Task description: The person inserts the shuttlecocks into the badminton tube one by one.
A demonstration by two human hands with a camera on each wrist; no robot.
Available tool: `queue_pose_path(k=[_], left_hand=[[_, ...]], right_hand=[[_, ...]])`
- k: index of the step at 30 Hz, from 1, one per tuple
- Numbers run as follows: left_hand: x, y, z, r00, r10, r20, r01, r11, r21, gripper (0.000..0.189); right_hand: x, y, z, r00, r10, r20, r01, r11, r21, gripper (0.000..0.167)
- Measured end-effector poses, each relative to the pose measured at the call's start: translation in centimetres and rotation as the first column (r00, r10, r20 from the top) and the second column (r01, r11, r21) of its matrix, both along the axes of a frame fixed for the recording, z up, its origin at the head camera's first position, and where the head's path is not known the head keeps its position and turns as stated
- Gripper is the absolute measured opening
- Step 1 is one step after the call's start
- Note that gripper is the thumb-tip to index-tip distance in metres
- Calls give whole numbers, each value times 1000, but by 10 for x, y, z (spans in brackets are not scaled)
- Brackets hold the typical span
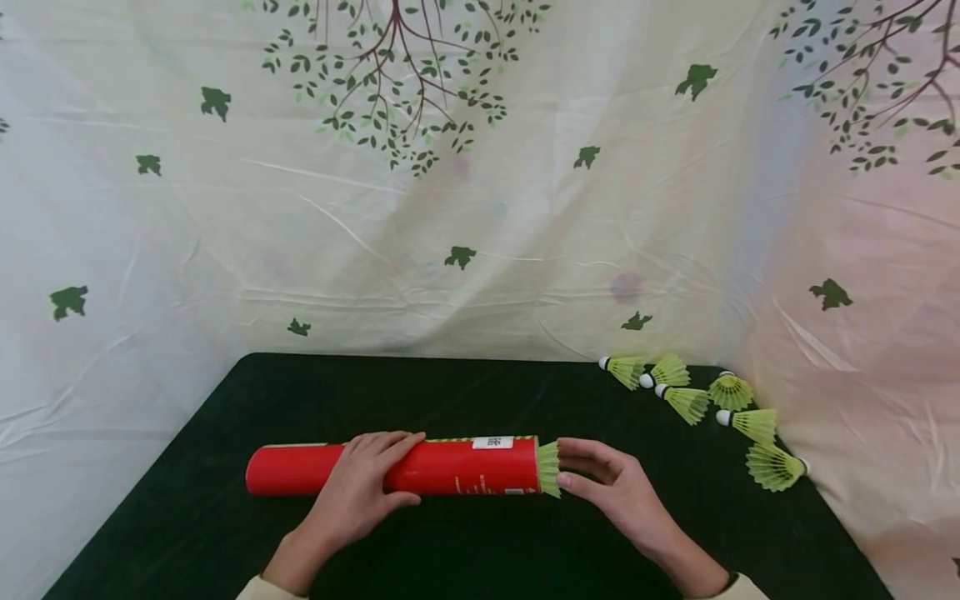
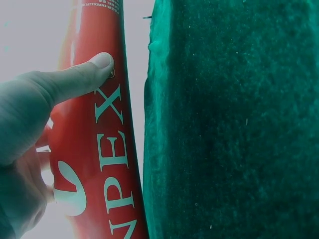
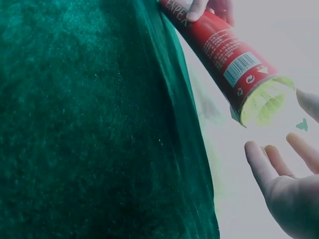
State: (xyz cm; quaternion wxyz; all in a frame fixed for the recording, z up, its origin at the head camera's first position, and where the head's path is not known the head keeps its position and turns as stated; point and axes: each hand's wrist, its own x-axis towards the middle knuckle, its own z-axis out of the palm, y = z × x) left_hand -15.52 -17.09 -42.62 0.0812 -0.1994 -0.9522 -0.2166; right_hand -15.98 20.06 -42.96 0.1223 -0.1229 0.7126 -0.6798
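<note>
A red shuttlecock tube (image 1: pixel 465 468) lies sideways across the front part of the table. My left hand (image 1: pixel 358 483) grips it around the middle, with the thumb (image 2: pixel 82 79) laid along its printed side in the left wrist view. From the tube's right end pokes the yellow-green skirt of a shuttlecock (image 1: pixel 549 469); its head is hidden inside. Just beyond that end is my right hand (image 1: pixel 618 482), fingers spread and holding nothing. In the right wrist view a gap shows between those fingers (image 3: pixel 259 162) and the skirt at the tube mouth (image 3: pixel 266 102).
Several yellow-green shuttlecocks (image 1: pixel 686 402) lie loose along the back right edge of the dark green table (image 1: pixel 360 396). A pale cloth (image 1: pixel 525 275) printed with leaves and birds hangs behind the table and at both sides.
</note>
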Motion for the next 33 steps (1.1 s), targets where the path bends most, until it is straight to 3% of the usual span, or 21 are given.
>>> queue_pose_path(k=[18,33], left_hand=[[2,0,0,1000,3,7,-3,1000,3,80],[-3,-2,0,1000,-16,14,16,1000,19,81]], right_hand=[[3,-9,-1,1000,-6,12,6,1000,20,52],[0,-21,-4,1000,-23,-3,23,999,35,52]])
